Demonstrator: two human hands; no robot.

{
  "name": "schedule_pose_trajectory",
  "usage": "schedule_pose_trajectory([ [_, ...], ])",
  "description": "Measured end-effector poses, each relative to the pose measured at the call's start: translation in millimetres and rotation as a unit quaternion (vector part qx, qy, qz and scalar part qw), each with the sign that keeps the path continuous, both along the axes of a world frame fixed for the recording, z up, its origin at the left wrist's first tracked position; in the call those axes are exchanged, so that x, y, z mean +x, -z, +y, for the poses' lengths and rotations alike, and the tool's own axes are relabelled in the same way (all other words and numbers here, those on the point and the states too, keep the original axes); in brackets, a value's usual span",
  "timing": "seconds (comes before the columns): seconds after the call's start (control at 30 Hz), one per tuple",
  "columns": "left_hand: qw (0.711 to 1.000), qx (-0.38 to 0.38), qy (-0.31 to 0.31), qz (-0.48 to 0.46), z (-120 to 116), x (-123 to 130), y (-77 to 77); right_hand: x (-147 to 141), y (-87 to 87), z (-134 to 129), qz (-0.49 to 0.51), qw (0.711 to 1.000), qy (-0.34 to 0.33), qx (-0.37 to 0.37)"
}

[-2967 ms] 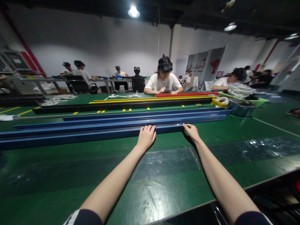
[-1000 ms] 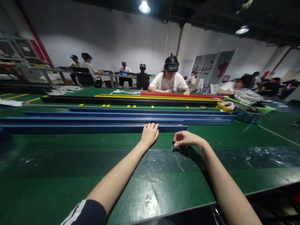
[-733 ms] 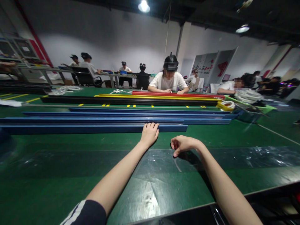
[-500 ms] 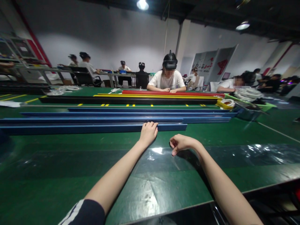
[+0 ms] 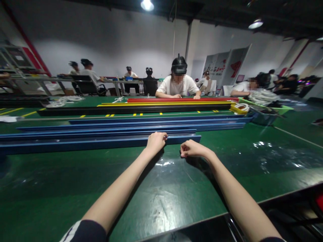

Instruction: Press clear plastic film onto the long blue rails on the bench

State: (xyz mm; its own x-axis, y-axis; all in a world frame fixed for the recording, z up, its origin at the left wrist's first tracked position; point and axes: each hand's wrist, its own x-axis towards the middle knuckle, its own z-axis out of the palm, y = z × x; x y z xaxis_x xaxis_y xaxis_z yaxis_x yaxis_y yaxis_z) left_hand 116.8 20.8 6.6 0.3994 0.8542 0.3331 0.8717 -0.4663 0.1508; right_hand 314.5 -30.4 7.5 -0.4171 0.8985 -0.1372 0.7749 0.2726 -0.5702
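My left hand [image 5: 156,142] is closed over the near wall of the closest blue channel strip [image 5: 83,145], close to its right end. Its fingertips curl into the channel and are partly hidden. To the right, my right hand [image 5: 193,149] is bent at the wrist, thumb and fingers pinched together at the far edge of a long clear plastic film [image 5: 161,171]. The film stretches left and right across the green tabletop [image 5: 141,208] in front of the strip, with bright glints on it. The pinched bit itself is hard to make out.
More blue strips [image 5: 217,126] lie just behind, then black [image 5: 141,110], yellow [image 5: 161,104] and red strips [image 5: 181,100]. At the right stand a green bin [image 5: 284,109] and a yellow tray [image 5: 238,111] with white coils. A person [image 5: 178,85] sits opposite.
The nearest blue strip has shifted toward me, more at its left part, with my left hand's fingers now curled. My right hand has moved slightly away from me, and the film's far edge with it.
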Motion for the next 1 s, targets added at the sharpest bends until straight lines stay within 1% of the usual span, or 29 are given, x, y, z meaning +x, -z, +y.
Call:
schedule_pose_trajectory([
  [0.1, 1.000, -0.013, -0.017, 0.017, -1, 0, -4.3, 2, 2.5, 3, -0.023, 0.995, 0.042, 0.091],
  [0.17, 0.999, -0.022, -0.014, 0.020, 1, -1, -7.0, 4, 2.5, 4, -0.048, 0.984, 0.075, 0.154],
  [0.27, 0.998, -0.053, 0.032, 0.000, 3, -5, -16.5, 5, 0.0, 5, -0.081, 0.959, 0.126, 0.242],
  [0.33, 0.995, -0.067, 0.064, -0.027, 2, -10, -27.9, 5, -2.1, 5, -0.094, 0.937, 0.150, 0.301],
  [0.43, 0.996, -0.054, 0.060, -0.031, -1, -18, -48.7, 5, -3.5, 5, -0.094, 0.895, 0.189, 0.393],
  [0.5, 0.996, -0.067, 0.061, -0.016, -4, -24, -60.4, 5, -2.2, 5, -0.083, 0.865, 0.213, 0.447],
  [0.6, 0.996, -0.069, 0.048, 0.023, -5, -32, -69.0, 4, 3.3, 6, -0.073, 0.825, 0.242, 0.506],
  [0.67, 0.997, -0.062, 0.032, 0.038, -3, -36, -69.6, 2, 9.1, 8, -0.076, 0.809, 0.251, 0.525],
  [0.77, 0.998, -0.041, -0.001, 0.048, 2, -43, -68.5, -2, 18.6, 11, -0.085, 0.811, 0.236, 0.528],
  [0.87, 0.998, 0.009, -0.036, 0.059, 8, -51, -68.6, -5, 25.8, 14, -0.096, 0.831, 0.207, 0.508],
  [1.0, 0.989, 0.089, -0.090, 0.071, 15, -67, -67.0, -9, 30.6, 17, -0.110, 0.859, 0.162, 0.472],
])
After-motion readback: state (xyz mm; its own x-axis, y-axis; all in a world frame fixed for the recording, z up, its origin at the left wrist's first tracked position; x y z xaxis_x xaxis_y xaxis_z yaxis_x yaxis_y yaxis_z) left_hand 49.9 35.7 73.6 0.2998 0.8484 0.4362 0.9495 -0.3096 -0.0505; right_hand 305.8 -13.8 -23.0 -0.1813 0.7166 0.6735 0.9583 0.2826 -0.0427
